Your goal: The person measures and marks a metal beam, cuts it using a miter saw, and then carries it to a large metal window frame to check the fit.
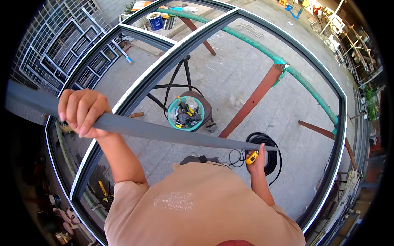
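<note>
A long grey metal bar (164,134) slants across in front of my chest, from the far left down to a narrow end at the right. My left hand (85,111) is closed around it with the fingers over the top. In my right hand (258,160) is a yellow tape measure (252,158); the thumb points up beside the bar's right end, and whether it touches the bar I cannot tell. A large dark grey window frame (144,78) with white edges surrounds me at about waist height, resting on a green-wrapped rail (303,78).
Brown metal legs (254,100) slant down under the rail. A stool carries a turquoise basin (201,119) of tools. Black coiled hose (271,162) lies on the paved floor. More frames (78,49) lean at the back left, near a blue bucket (155,21). Clutter lines the right wall.
</note>
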Demonstrator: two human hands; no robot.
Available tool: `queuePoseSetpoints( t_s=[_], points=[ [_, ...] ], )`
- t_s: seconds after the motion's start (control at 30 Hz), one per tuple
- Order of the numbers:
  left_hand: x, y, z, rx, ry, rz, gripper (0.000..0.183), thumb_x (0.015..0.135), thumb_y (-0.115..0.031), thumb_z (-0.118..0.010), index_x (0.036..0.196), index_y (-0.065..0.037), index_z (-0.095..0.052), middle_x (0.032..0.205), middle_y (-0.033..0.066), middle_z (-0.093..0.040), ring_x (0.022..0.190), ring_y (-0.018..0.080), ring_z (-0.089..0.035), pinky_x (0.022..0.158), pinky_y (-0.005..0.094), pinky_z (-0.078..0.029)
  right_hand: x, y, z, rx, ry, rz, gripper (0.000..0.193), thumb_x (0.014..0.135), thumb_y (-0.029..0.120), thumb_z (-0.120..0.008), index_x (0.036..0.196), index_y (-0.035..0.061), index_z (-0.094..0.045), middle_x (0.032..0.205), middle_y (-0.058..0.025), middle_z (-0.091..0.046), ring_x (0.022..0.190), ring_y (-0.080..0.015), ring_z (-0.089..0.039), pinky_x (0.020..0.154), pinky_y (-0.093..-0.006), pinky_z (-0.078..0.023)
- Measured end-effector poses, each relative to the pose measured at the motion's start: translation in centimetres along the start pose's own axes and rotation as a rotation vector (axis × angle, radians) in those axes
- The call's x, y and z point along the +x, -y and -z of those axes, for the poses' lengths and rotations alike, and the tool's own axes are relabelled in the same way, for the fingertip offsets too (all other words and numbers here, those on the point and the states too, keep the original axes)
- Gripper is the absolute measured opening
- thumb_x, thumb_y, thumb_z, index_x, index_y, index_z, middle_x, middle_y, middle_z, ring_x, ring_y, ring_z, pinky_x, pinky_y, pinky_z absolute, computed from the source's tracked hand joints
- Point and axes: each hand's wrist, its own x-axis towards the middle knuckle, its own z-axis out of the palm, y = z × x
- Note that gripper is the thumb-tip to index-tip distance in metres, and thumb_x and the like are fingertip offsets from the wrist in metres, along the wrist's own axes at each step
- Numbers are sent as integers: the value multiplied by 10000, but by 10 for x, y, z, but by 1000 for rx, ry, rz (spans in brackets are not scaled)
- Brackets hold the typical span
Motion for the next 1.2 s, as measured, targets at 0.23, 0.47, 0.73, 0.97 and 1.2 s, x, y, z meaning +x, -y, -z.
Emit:
queuePoseSetpoints(
  t_s=[0.23,0.47,0.73,0.97,1.2],
  points=[
    [-25,-146,-48,7,-6,-219,254,968,-33,-530,718,-58,-565,544,47,-549,415,116,-543,482,296,-612,-12,5,-99,145,134,-106,430,975,534,-701,887,124,-607,774,-32,-576,681,-201,-577,607,-349,-479],
    [-81,-281,-93,217,-222,-478,191,1048,-174,-474,905,-63,-534,654,23,-494,486,112,-495,625,309,-582,-77,-1,-164,74,336,-173,337,966,439,-731,882,126,-641,787,-49,-620,705,-226,-595,641,-376,-485],
    [-177,-359,-102,914,-385,-972,638,1081,-529,-387,1164,98,-474,1003,169,-542,733,217,-559,675,295,-549,-148,-7,-239,-37,955,-296,398,1051,439,-586,1172,65,-648,1008,-112,-708,768,-189,-588,728,-342,-479],
    [-203,-316,-107,991,-449,-1051,420,1059,-315,-484,1164,91,-487,966,141,-494,753,203,-523,714,310,-506,-106,46,-341,-324,1181,-90,556,1101,522,-461,1342,38,-588,1075,-71,-681,774,-124,-581,686,-268,-480],
    [-199,-206,-58,1248,-620,-951,547,1131,-432,-367,1239,86,-507,976,120,-496,896,246,-531,872,382,-499,8,79,-432,-446,1024,-30,503,1081,520,-532,1176,41,-651,945,-62,-690,660,-131,-599,590,-288,-498]
  ],
)
